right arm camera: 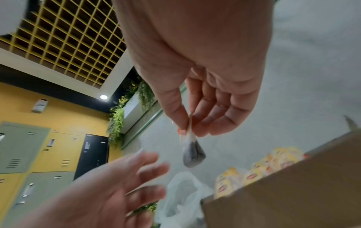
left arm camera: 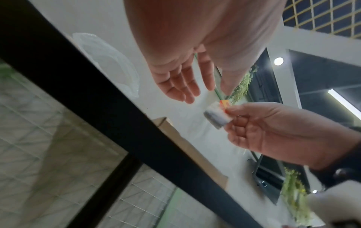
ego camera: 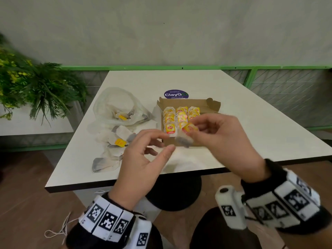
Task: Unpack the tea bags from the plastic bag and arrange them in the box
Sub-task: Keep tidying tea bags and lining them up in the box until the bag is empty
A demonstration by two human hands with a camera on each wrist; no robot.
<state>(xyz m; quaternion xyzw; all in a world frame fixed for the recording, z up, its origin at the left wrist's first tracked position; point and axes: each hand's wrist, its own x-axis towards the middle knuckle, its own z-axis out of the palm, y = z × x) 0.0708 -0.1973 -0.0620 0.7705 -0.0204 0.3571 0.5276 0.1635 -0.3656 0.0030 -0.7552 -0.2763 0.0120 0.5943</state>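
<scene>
A brown cardboard box (ego camera: 213,104) stands open on the white table (ego camera: 197,81), with rows of yellow-tagged tea bags (ego camera: 181,115) inside. My right hand (ego camera: 215,130) pinches one tea bag (ego camera: 185,138) by its top, above the box's near edge; the same tea bag (right arm camera: 192,152) hangs from thumb and fingers in the right wrist view. My left hand (ego camera: 149,150) hovers just left of it, fingers relaxed and holding nothing. The clear plastic bag (ego camera: 118,105) lies left of the box with a few tea bags in it. Loose tea bags (ego camera: 115,141) lie in front of the plastic bag.
A purple round sticker (ego camera: 176,94) sits behind the box. A green plant (ego camera: 36,83) stands off the table's left side. A green-framed mesh railing (ego camera: 287,83) runs behind the table. Bare table surface (ego camera: 251,123) lies right of the box.
</scene>
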